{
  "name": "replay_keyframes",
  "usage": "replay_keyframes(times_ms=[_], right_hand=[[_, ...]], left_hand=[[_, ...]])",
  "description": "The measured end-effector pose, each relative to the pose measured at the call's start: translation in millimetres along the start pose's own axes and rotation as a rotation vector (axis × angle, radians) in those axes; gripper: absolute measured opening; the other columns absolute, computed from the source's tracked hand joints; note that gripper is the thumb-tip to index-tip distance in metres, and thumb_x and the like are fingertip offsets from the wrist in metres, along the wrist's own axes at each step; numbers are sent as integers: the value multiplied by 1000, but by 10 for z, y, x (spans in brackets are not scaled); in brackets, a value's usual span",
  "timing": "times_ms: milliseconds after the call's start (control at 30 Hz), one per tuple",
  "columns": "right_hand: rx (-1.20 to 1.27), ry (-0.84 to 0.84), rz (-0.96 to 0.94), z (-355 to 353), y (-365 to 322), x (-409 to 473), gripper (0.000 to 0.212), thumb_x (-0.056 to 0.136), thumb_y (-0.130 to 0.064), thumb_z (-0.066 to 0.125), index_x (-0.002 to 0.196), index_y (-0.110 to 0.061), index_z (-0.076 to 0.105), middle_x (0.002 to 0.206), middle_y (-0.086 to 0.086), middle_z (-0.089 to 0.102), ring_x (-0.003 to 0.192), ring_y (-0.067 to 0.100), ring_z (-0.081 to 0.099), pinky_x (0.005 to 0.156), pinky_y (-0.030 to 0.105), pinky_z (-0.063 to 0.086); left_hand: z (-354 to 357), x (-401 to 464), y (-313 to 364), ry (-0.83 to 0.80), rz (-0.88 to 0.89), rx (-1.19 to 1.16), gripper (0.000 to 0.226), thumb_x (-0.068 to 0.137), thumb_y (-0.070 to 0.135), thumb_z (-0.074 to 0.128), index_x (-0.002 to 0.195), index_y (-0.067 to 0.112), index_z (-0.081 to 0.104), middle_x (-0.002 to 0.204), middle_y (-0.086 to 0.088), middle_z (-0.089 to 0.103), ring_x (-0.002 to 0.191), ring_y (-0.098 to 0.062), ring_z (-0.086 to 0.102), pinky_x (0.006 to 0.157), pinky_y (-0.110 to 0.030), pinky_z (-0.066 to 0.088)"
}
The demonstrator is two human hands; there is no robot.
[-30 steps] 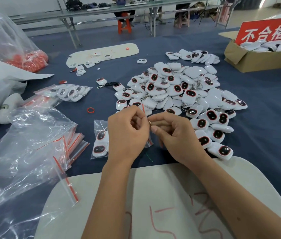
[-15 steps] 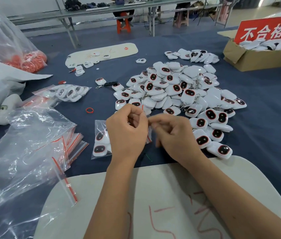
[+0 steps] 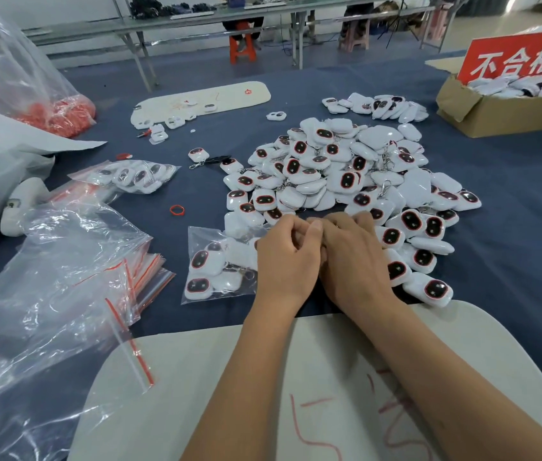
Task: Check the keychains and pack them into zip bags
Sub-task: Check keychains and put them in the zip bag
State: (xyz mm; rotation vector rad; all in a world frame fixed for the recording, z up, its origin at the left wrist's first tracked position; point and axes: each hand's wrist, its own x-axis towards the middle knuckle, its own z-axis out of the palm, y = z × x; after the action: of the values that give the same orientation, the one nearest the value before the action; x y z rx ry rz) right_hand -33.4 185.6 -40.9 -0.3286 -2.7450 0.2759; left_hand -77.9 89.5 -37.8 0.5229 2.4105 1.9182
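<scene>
A clear zip bag (image 3: 216,267) holding several white keychains with black, red-rimmed faces lies on the blue cloth in front of me. My left hand (image 3: 284,261) and my right hand (image 3: 354,261) sit side by side over the bag's right end. Their fingers are curled and pinch its mouth edge, which the fingers mostly hide. Behind and to the right of my hands spreads a large loose pile of the same keychains (image 3: 346,174).
A filled, closed zip bag (image 3: 130,176) lies at the left, with a stack of empty red-striped zip bags (image 3: 150,277) and a big crumpled plastic bag (image 3: 47,277) nearer. A red rubber band (image 3: 177,210), a cardboard box (image 3: 495,111) with a red sign, and a white board (image 3: 196,377) are in view.
Both hands have come down from above the bag onto the cloth and closed up against each other, still pinching the bag's mouth.
</scene>
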Motion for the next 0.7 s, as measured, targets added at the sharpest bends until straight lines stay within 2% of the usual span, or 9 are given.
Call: replay_keyframes(times_ms=[133,200,267,333,400,467,533,600,700], right_hand=[[115,-32,96,14,-26,-2,32,100,-19,57,132,-16,59,120,7,53,113,27,48,97,31,36],[233,26,168,26,-13,-30,45,99,-21,65,143,-15,54,126,9,50,116,28,51,93,30,37],[376,150,149,33,-6,-51,46,97,-19,70,141,-12,58,127,6,58,114,25,57,91,24,37],[540,270,86,18,-2,-48,45,93,-17,77,136,-9,64,125,-2,66,115,9,58,97,10,34],[672,282,62,8,21,-52,44,90,-16,81,132,-12,67,116,-14,68,104,-5,59,93,2,38],[820,192,78,21,37,-59,37,90,-13,79,124,-18,66,95,-17,73,73,1,69,70,8,48],[911,134,79,41,50,-57,31,90,-10,78,117,-18,64,74,-11,72,50,9,66,51,16,48],[939,110,78,54,62,-44,29,91,-12,78,116,-19,63,72,-8,73,50,12,67,48,20,49],[984,40,91,64,82,-28,29,93,-13,77,117,-21,63,78,-6,77,59,15,73,55,18,49]], left_hand=[[-59,50,-42,27,-14,59,24,100,23,63,78,14,60,68,4,61,60,-2,52,61,-14,41],[-114,80,-61,56,-21,60,21,100,25,64,81,17,61,72,6,63,62,-2,53,62,-15,43],[-173,106,-77,70,-41,14,15,100,25,65,86,19,65,76,6,66,63,-1,56,61,-13,44],[-215,115,-74,36,-78,-83,12,100,23,65,90,18,69,74,3,69,61,-5,60,58,-17,48],[-240,112,-67,-30,-109,-159,13,101,21,65,93,14,72,70,3,69,61,-10,62,57,-23,52],[-259,113,-63,-65,-121,-190,11,100,15,66,93,12,74,70,-1,70,62,-11,64,59,-26,55],[-276,115,-59,-61,-127,-224,9,97,10,68,91,13,75,72,-8,72,64,-13,66,60,-24,56],[-286,115,-53,-50,-135,-259,8,95,9,71,91,13,76,79,-15,75,67,-17,68,61,-25,55],[-277,115,-63,-18,-126,-280,5,95,9,72,96,9,77,84,-16,76,69,-14,69,62,-22,55]])
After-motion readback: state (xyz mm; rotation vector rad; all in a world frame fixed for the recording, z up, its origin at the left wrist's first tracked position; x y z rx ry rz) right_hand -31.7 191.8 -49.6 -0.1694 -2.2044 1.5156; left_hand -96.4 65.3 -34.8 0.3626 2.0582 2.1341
